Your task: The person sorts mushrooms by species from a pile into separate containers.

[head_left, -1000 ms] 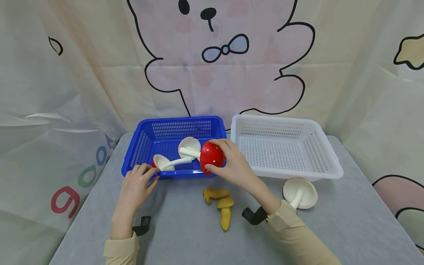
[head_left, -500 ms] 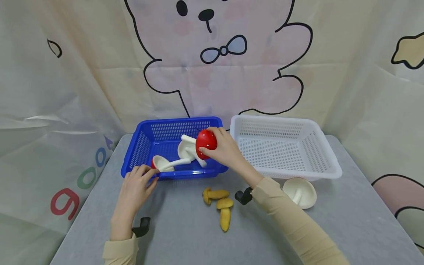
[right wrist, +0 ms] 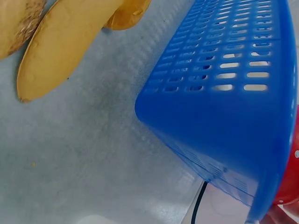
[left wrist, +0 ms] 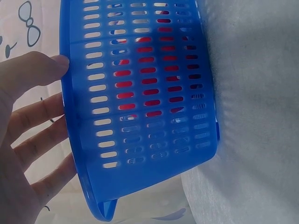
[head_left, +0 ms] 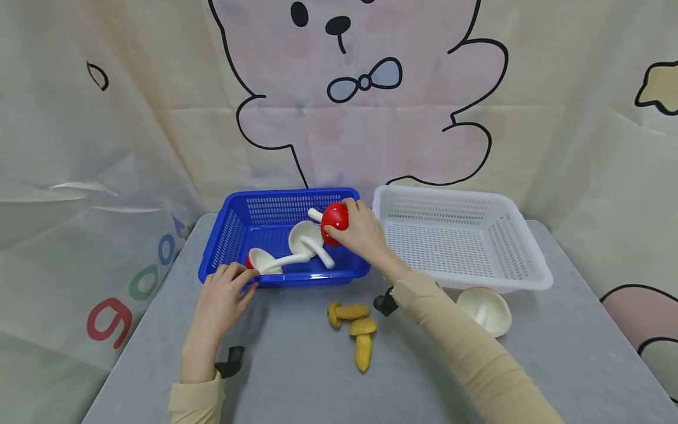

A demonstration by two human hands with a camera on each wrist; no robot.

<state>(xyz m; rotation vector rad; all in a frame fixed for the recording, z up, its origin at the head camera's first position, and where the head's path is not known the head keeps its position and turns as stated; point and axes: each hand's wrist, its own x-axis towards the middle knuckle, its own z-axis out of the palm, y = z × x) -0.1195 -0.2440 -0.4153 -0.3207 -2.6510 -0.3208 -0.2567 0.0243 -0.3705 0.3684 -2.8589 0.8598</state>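
In the head view my right hand (head_left: 365,232) grips the red, white-spotted cap of a toy mushroom (head_left: 333,222) over the right end of the blue basket (head_left: 281,279). Its white stem points to the back left. Fingers of my left hand (head_left: 219,303) reach over the basket's front rim, with the thumb at the outer side in the left wrist view. Two more toy mushrooms lie inside, a middle one (head_left: 299,234) and a front-left one (head_left: 259,259), pale undersides up. In the right wrist view the held cap (right wrist: 290,175) shows partly behind the basket's rim.
A white basket (head_left: 466,279) stands right of the blue one. Before it a toy mushroom (head_left: 489,309) lies underside up, partly behind the right sleeve. Two yellow mushrooms, one sideways (head_left: 352,312) and one lengthwise (head_left: 363,350), lie on the grey table (head_left: 296,365).
My right hand has carried the red mushroom farther back over the blue basket, and its stem has swung toward the back. The middle mushroom's stem has come into sight. The left hand stays at the rim.
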